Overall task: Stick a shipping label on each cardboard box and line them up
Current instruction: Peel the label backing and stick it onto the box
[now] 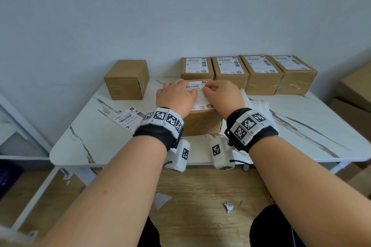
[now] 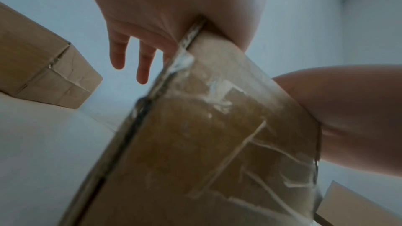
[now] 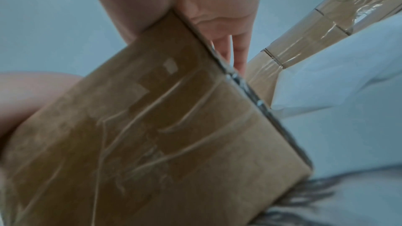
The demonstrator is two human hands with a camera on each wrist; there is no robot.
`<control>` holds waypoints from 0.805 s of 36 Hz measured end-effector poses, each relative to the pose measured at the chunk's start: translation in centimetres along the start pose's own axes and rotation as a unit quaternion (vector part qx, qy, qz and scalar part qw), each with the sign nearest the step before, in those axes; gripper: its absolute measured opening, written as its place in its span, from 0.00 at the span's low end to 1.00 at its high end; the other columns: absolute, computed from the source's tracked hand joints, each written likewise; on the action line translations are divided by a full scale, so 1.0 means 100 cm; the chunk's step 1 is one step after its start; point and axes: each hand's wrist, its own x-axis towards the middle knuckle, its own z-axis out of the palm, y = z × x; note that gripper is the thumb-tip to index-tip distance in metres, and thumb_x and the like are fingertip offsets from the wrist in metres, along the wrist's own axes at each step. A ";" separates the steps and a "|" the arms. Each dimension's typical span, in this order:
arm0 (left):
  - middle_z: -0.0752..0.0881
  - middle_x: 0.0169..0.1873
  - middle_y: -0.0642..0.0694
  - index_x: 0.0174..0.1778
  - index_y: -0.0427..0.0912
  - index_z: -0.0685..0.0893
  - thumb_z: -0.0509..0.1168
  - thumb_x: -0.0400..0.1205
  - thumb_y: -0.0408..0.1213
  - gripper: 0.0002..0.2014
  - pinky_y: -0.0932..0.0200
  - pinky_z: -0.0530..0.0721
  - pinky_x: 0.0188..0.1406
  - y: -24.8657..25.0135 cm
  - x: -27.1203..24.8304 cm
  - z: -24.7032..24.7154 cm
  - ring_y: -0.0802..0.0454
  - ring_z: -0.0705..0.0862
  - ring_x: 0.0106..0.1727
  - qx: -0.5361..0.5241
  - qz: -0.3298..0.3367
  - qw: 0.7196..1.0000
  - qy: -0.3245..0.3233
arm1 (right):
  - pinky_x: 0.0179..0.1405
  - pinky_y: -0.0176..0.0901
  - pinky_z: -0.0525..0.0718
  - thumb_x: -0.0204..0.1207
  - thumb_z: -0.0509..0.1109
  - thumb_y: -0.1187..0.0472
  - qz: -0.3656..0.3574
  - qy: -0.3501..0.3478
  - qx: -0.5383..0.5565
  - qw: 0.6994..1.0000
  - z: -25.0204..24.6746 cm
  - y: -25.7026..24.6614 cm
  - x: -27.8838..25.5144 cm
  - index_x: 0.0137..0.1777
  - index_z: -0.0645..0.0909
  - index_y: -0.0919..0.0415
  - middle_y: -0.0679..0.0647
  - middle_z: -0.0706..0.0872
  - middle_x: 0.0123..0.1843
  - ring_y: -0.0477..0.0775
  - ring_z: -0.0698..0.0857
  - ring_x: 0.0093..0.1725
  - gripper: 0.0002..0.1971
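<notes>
- Cardboard box (image 1: 202, 122) is sitting at the near middle of the table (image 1: 301, 140), a white shipping label (image 1: 198, 96) lying on its top.
- Left hand (image 1: 176, 96) and right hand (image 1: 222, 94) are both pressing flat, fingers extended, on that label.
- Four labelled boxes (image 1: 249, 74) are standing in a row behind.
- Unlabelled box (image 1: 126, 80) is standing apart at far left; a spare label (image 1: 128, 118) is lying near the left wrist.

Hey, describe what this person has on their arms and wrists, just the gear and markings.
Both forearms are bare, no sleeves. The left hand and right hand wear no gloves. Each wrist carries a black strap with white blocks printed with black square tag patterns. Under each wrist hangs a white camera housing, also tagged, with a thin black cable.
</notes>
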 end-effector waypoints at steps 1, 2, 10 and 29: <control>0.77 0.71 0.48 0.72 0.46 0.75 0.49 0.86 0.53 0.23 0.46 0.71 0.66 0.000 0.000 0.000 0.44 0.73 0.71 0.004 0.000 1.000 0.006 | 0.49 0.52 0.88 0.78 0.65 0.51 -0.001 0.004 0.001 1.000 -0.001 0.000 -0.001 0.56 0.88 0.49 0.55 0.88 0.54 0.53 0.87 0.47 0.13; 0.78 0.70 0.48 0.71 0.46 0.76 0.49 0.86 0.53 0.23 0.46 0.72 0.65 0.000 0.000 0.000 0.44 0.73 0.69 0.009 0.000 1.000 0.013 | 0.49 0.52 0.88 0.78 0.65 0.51 -0.002 0.006 0.002 1.000 -0.002 0.000 -0.002 0.56 0.88 0.49 0.55 0.87 0.55 0.53 0.87 0.47 0.13; 0.82 0.58 0.44 0.61 0.41 0.81 0.53 0.86 0.49 0.19 0.48 0.78 0.55 0.001 0.000 -0.002 0.44 0.77 0.61 0.040 -0.002 0.997 0.062 | 0.36 0.38 0.82 0.77 0.69 0.56 -0.018 0.006 0.018 1.000 -0.016 0.000 -0.016 0.49 0.90 0.54 0.49 0.89 0.45 0.49 0.85 0.41 0.09; 0.72 0.71 0.48 0.74 0.42 0.76 0.57 0.85 0.50 0.24 0.55 0.73 0.68 -0.004 -0.036 -0.017 0.50 0.74 0.69 -0.084 0.024 0.996 -0.037 | 0.49 0.45 0.87 0.78 0.70 0.50 0.019 -0.090 0.115 0.989 -0.034 0.000 -0.047 0.66 0.83 0.49 0.49 0.86 0.55 0.51 0.85 0.54 0.17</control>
